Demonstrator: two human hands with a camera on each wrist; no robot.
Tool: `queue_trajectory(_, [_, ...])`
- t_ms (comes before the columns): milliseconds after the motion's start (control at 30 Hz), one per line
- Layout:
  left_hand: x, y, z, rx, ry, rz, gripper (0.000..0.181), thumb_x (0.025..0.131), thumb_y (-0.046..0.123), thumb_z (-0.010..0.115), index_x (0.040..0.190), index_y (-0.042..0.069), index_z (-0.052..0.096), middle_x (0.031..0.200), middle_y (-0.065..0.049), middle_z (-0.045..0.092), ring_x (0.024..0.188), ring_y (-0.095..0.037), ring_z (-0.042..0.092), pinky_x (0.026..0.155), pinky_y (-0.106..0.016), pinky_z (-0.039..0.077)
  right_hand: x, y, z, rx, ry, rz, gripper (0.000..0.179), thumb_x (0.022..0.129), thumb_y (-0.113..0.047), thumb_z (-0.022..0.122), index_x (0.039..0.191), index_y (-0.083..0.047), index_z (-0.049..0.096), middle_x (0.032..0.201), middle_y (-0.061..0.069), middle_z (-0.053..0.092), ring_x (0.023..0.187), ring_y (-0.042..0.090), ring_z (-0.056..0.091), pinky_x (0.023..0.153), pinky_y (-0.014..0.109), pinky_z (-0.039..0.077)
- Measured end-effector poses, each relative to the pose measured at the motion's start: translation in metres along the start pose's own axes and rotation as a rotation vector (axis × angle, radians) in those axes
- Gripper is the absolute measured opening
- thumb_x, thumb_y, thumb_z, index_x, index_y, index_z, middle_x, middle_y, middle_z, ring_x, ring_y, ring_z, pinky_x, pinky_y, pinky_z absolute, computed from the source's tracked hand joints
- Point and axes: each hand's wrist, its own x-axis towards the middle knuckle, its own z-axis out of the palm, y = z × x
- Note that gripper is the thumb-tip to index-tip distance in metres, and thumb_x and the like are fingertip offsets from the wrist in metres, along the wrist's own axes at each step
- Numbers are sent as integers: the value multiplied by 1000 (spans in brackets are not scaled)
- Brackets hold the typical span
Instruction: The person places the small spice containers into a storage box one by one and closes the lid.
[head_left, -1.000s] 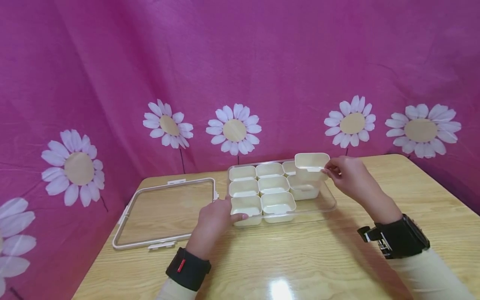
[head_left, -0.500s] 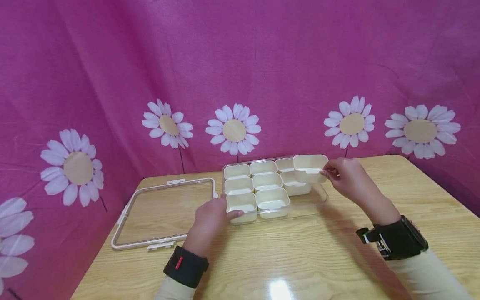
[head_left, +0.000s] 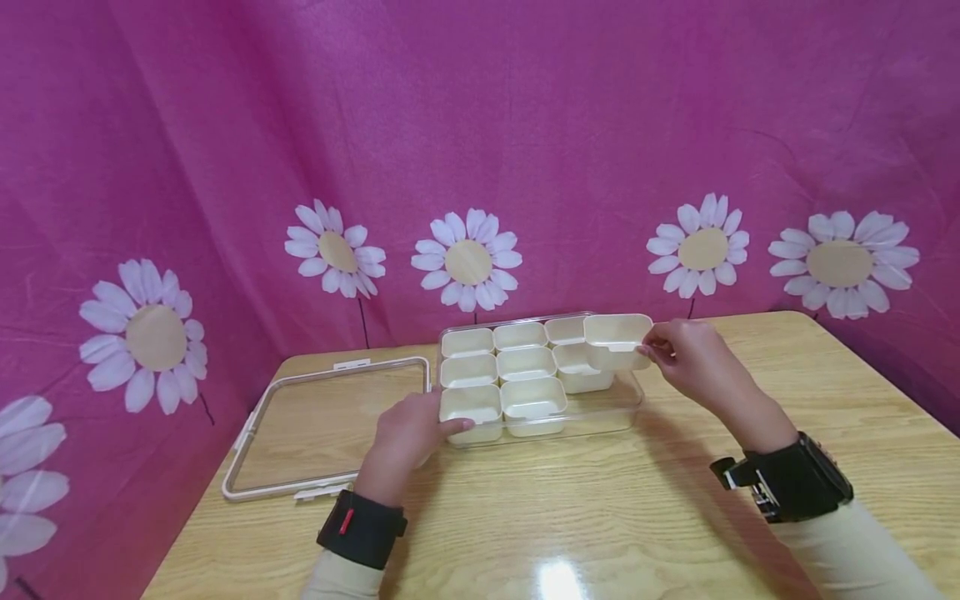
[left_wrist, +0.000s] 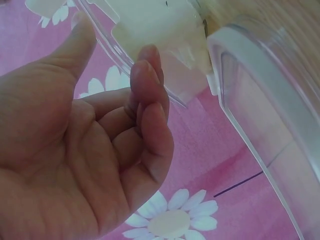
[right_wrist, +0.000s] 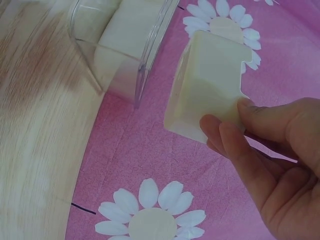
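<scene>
One cream cup [head_left: 617, 356] pinched in the air above the far right of a clear tray [head_left: 603, 410].
The right hand [head_left: 696, 354] has a fingertip grip on the near right corner of its rim, mouth upward; the left hand [head_left: 407, 430] holds the tray's near left corner, thumb over the rim. Other cream cups [head_left: 471, 371] fill rows inside the tray, which sits on the wooden bench [head_left: 570, 508]. A framed lid [head_left: 330, 425] lies to the left, near a magenta curtain [head_left: 480, 125].

Wood-grained table [head_left: 600, 517] (rounded corners), transparent tray [head_left: 606, 414], pale-rimmed lid [head_left: 326, 427] flat beside it.
</scene>
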Motion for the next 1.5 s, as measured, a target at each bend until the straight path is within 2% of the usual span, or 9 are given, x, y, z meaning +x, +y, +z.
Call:
queue_trajectory(267, [1,-2,0,-2,-8,-5,60,85,49,78,125,7,65,105,-16,72,99,-32,68,74,-47,53,-1,-1,2,-16,-40,-9,8,86,-2,78,86,6,75,72,8,67,66,19,58,65,41,53])
queue_trajectory(467, [1,-1,-1,26,20,-16,58,82,50,81,120,8,67,100,-14,71,90,-29,66,69,-43,51,0,-4,3,-14,-59,-38,5,84,0,79,83,4,76,71,7,69,65,17,60,64,40,54])
queue_trajectory(733, [0,2,-3,47,57,-36,52,80,50,83,105,7,69,89,-11,69,79,-25,64,63,-39,48,1,-8,6,18,-116,-22,4,83,0,79,84,4,77,74,9,71,67,19,65,66,42,57])
queue_trajectory(1033, [-1,5,-1,51,58,-50,53,80,50,83,107,6,69,89,-12,69,79,-25,63,62,-38,47,1,-9,9,2,-140,-47,5,83,-2,81,82,2,79,74,8,72,66,17,64,63,37,55])
queue_trajectory(1200, [-1,5,-1,48,56,-53,56,80,50,83,110,6,68,85,-11,67,74,-23,59,58,-35,42,0,-9,9,-20,-133,-70,5,83,-4,82,81,-1,80,71,4,70,64,13,61,60,34,52])
queue_trajectory(1500, [0,5,-1,47,53,-54,54,81,50,82,106,5,69,76,-7,61,69,-21,53,56,-33,38,0,-11,8,-17,-151,-65,5,83,-6,81,80,-2,80,68,1,68,61,9,54,57,29,46])
